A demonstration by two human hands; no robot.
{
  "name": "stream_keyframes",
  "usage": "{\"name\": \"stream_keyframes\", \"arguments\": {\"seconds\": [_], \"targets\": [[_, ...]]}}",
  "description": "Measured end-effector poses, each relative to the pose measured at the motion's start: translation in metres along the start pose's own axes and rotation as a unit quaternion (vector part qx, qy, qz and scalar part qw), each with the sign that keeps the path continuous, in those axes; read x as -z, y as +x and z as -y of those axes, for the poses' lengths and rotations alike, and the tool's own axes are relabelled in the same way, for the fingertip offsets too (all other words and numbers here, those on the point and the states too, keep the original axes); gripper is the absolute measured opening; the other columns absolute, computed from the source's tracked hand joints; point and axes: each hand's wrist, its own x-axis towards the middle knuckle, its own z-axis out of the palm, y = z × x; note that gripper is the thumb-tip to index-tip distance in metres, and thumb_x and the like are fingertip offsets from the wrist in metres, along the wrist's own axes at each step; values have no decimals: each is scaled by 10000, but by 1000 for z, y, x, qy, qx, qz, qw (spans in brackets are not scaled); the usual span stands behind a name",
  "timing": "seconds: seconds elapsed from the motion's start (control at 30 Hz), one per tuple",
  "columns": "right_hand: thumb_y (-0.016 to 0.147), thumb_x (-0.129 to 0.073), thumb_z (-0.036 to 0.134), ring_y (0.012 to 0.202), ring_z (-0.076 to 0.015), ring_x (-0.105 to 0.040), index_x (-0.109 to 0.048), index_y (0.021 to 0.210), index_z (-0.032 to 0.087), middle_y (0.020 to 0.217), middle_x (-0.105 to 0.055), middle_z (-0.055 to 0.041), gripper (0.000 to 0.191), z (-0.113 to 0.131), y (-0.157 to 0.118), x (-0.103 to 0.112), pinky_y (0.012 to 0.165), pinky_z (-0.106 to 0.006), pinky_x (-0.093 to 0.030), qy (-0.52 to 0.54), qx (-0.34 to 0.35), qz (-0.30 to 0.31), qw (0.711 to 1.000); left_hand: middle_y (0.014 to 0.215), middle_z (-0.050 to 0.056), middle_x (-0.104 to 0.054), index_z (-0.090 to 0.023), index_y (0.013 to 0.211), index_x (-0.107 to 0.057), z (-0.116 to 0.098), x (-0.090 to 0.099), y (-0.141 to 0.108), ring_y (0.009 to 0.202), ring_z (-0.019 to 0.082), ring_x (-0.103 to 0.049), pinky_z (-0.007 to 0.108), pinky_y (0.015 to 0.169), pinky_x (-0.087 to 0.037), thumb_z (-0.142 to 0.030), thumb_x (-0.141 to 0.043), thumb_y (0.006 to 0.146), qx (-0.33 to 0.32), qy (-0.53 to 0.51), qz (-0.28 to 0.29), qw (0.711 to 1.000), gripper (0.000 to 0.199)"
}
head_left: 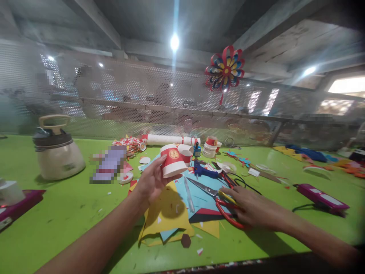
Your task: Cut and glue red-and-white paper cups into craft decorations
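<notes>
A red and white paper cup (172,160) is held tilted in my left hand (154,179), above the craft papers. My right hand (242,203) lies over the red handles of the scissors (209,191), near a yellow-handled tool (226,196); whether its fingers grip them is unclear. The scissors' blades point left and lie partly opened on light blue paper (179,190). A clear pen (188,195) rests left of the blades. Yellow paper (164,213) spreads below the cup. Behind the blades sits a blue glue gun (205,170).
A large jug (59,152) stands at the left. More paper cups (210,146) and a long white roll (171,140) are at the back. A purple power strip (322,198) lies at the right, with black cables near the scissors. A paper flower (226,70) hangs above.
</notes>
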Motion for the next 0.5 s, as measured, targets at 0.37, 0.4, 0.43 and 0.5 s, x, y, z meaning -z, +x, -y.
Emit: {"name": "stream_keyframes", "arguments": {"seconds": [0.37, 0.4, 0.43, 0.5], "targets": [[801, -540, 228, 1058, -357, -617, -384, 1439, 176, 1196, -641, -213, 659, 3, 26, -12, 800, -412, -466, 23, -50, 58, 997, 940, 95, -727, -129, 1077, -652, -10, 1, 2, 843, 241, -675, 375, 727, -565, -294, -606, 849, -24, -30, 38, 999, 285], [819, -524, 249, 1036, -364, -627, -429, 1413, 162, 1166, -657, -221, 608, 5, 29, -10, 789, -418, -465, 23, -54, 53, 997, 946, 94, -725, -131, 1087, -648, -9, 1, 2, 839, 236, -675, 363, 720, -564, -308, -611, 850, -28, -30, 42, 998, 298], [834, -511, 269, 992, -366, -644, -499, 1362, 161, 1110, -683, -218, 540, 6, 31, -7, 766, -416, -466, 23, -58, 48, 997, 956, 92, -722, -133, 1095, -645, -9, 1, 2, 838, 230, -676, 353, 720, -562, -320, -620, 847, -35, -30, 44, 998, 311], [841, -510, 301, 890, -358, -671, -645, 1201, 183, 985, -725, -193, 402, 9, 32, 1, 713, -395, -466, 30, -63, 37, 997, 983, 88, -715, -135, 1100, -642, -9, 1, 2, 847, 222, -675, 341, 735, -561, -328, -649, 831, -54, -29, 46, 997, 331]]}}
